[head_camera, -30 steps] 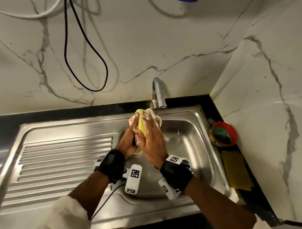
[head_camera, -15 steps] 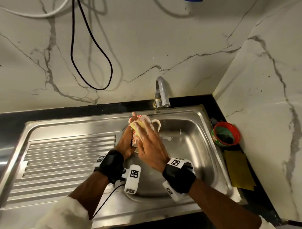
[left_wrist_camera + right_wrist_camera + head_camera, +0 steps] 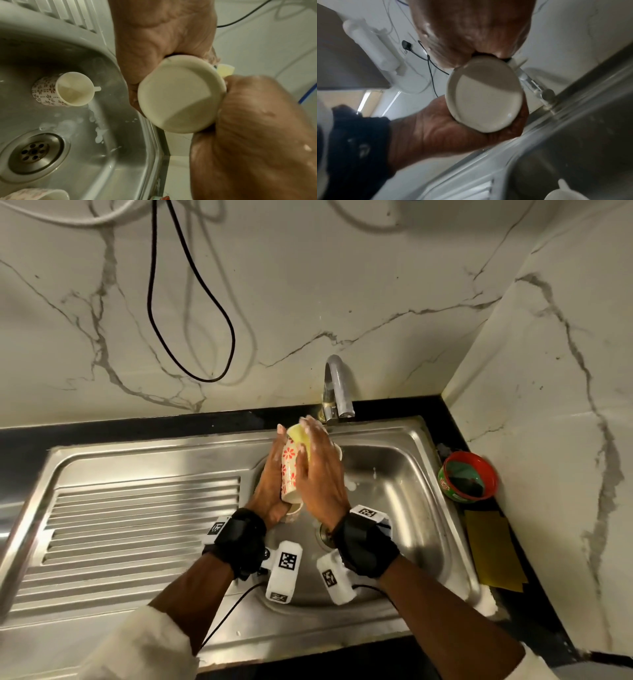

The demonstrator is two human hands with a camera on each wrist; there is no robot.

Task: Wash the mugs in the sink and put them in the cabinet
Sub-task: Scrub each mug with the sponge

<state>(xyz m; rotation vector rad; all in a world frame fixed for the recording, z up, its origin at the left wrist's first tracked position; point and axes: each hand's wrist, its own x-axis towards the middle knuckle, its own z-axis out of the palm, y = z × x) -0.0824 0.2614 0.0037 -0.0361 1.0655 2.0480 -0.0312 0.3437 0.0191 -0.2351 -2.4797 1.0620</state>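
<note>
The left hand (image 3: 270, 486) gripped the red-flowered mug (image 3: 288, 474) round its body, base toward the person, above the sink (image 3: 414, 508) so suds would drip in. The right hand (image 3: 323, 479) curled over a yellow sponge (image 3: 298, 435), pressing it against the mug to scrub. A second mug (image 3: 63, 90) lay waiting in the basin.

Red tub (image 3: 468, 477) beside yellow cloth (image 3: 493, 549) (far right); black cable (image 3: 205, 380) loops above.

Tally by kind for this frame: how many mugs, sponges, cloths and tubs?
Mugs: 3 (held mug, lying mug, edge mug)
Sponge: 1
Yellow cloth: 1
Red tub: 1
Total: 6
</note>
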